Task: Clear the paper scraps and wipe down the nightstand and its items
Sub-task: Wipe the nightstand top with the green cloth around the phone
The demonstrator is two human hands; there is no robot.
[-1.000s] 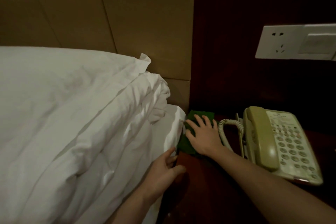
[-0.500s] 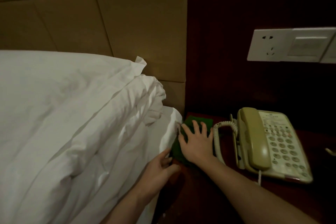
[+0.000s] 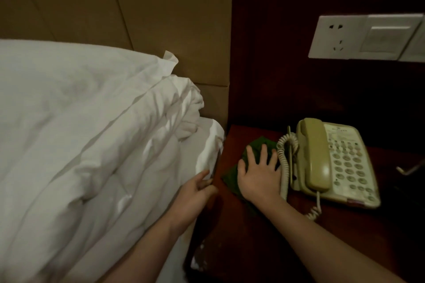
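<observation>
Pressing down with my right hand (image 3: 258,176), I have its fingers spread flat and straight over the green cloth (image 3: 232,176), which lies on the dark reddish-brown nightstand (image 3: 259,236) just left of the telephone (image 3: 333,163). My palm covers most of the cloth; its far corner pokes out past my fingertips, and its near edge shows at my wrist. My little finger sits against the coiled cord (image 3: 284,161) that runs down the left side of the beige telephone, whose handset (image 3: 314,154) rests in its cradle beside the keypad

My left hand (image 3: 195,190) is at the left edge of the nightstand, where the white bed sheet (image 3: 210,145) hangs down beside it. Its fingers are curled, with the thumb over the nightstand's edge, and they touch the hanging sheet, but I cannot tell whether they actually grip the fabric or only rest against it

The rumpled white duvet (image 3: 92,133) fills the left of the view, below a tan padded headboard (image 3: 138,11). On the dark wood wall panel above the telephone is a white socket and switch plate (image 3: 368,38). Pale scuffs or scraps show near the front left corner of the nightstand (image 3: 197,257); they are too dim to make out. A thin pale object (image 3: 410,169) lies at the right edge, unclear
</observation>
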